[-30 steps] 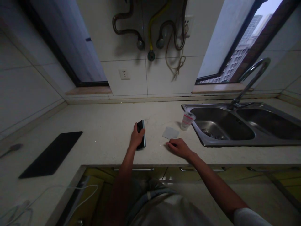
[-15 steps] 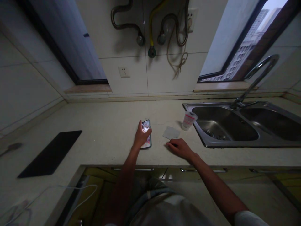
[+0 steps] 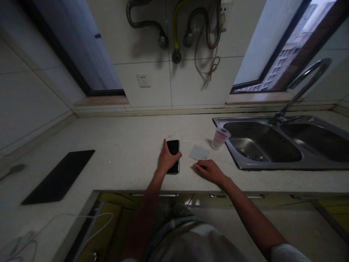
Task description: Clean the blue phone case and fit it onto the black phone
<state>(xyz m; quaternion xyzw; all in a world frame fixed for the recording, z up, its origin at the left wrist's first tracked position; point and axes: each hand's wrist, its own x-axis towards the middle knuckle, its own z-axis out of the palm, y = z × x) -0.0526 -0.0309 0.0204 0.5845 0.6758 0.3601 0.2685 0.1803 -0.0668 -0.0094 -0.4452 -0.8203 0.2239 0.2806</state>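
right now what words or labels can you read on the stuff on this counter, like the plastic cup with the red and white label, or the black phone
Translucent plastic cup: red and white label, too blurred to read.
Black smartphone under the left hand: screen dark, no text.
Pale grey card: no text visible.
White wall socket: no legible marking.

Black phone (image 3: 173,149), speckled cream countertop (image 3: 122,171), yellow hose (image 3: 176,32)

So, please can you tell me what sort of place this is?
It looks like a home kitchen: a stainless steel double sink with a curved faucet sits in a pale countertop, and hoses hang on the tiled wall.
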